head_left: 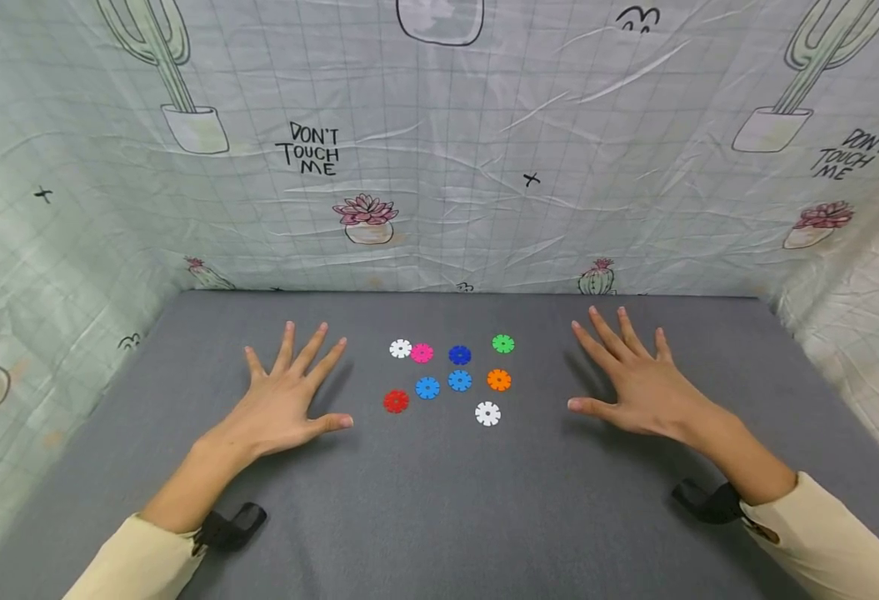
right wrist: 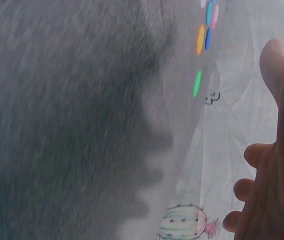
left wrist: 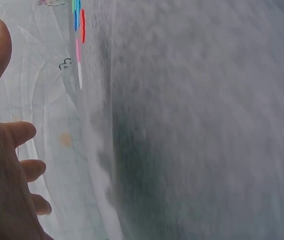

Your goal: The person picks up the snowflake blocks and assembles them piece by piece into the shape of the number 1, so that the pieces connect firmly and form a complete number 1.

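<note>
Several small notched plastic discs lie flat on the grey table, between the two hands. At the back are a white disc [head_left: 401, 348], a pink disc [head_left: 422, 353], a dark blue disc [head_left: 460, 355] and a green disc [head_left: 502, 343]. Nearer are a red disc [head_left: 397, 401], two light blue discs [head_left: 427, 387], an orange disc [head_left: 499, 380] and another white disc [head_left: 487, 413]. My left hand [head_left: 283, 404] is spread over the table left of the red disc, holding nothing. To the right, my right hand [head_left: 645, 383] is likewise spread, fingers straight, holding nothing.
The grey tabletop [head_left: 439, 517] reaches back to a pale hanging cloth [head_left: 454, 108] printed with cacti and words. More cloth [head_left: 27, 275] hangs along the left side and the right. Black straps [head_left: 232, 527] sit at both wrists, by the beige sleeves.
</note>
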The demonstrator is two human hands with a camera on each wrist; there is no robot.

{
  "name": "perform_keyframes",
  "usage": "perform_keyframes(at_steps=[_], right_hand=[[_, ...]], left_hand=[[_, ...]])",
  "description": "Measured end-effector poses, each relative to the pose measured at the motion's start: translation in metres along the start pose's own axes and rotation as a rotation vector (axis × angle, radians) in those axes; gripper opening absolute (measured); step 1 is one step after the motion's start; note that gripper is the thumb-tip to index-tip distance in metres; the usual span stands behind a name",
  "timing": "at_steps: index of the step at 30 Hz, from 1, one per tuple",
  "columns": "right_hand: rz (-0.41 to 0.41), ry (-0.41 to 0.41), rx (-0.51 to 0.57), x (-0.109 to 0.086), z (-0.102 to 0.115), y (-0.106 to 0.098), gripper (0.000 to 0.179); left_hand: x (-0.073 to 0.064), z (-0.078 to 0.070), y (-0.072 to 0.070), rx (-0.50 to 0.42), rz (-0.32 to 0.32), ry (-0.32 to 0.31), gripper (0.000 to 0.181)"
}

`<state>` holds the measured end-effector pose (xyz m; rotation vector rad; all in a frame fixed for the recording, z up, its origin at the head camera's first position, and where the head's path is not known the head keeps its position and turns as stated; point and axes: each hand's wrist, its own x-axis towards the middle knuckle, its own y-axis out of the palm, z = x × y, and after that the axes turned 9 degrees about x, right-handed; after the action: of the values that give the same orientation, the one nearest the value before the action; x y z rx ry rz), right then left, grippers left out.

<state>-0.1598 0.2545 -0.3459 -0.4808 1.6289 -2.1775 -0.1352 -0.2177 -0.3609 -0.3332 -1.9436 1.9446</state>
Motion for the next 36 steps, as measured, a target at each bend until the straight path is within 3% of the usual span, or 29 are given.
perform_keyframes(at_steps=[11, 19, 26, 33, 36], right_hand=[[-0.025, -0.048, 0.035, 0.002, 0.021, 0.013, 0.098], [-0.029, -0.099, 0.090, 0.003, 0.040, 0.025, 0.097], [-0.057, -0.177, 0.202, 0.006, 0.062, 0.036, 0.091], [-0.140, -0.173, 0.374, 0.015, 0.080, 0.051, 0.075], [-0.187, -0.143, 0.476, 0.020, 0.086, 0.056, 0.062]], left_hand=[[0.007, -0.017, 0.004, -0.026, -0.021, 0.027, 0.098], [0.011, -0.030, 0.010, -0.135, -0.013, 0.008, 0.096], [0.017, -0.045, 0.013, -0.379, -0.075, -0.043, 0.083], [0.025, -0.056, 0.026, -0.487, -0.229, -0.074, 0.055], [0.029, -0.062, 0.030, -0.519, -0.260, -0.094, 0.050]])
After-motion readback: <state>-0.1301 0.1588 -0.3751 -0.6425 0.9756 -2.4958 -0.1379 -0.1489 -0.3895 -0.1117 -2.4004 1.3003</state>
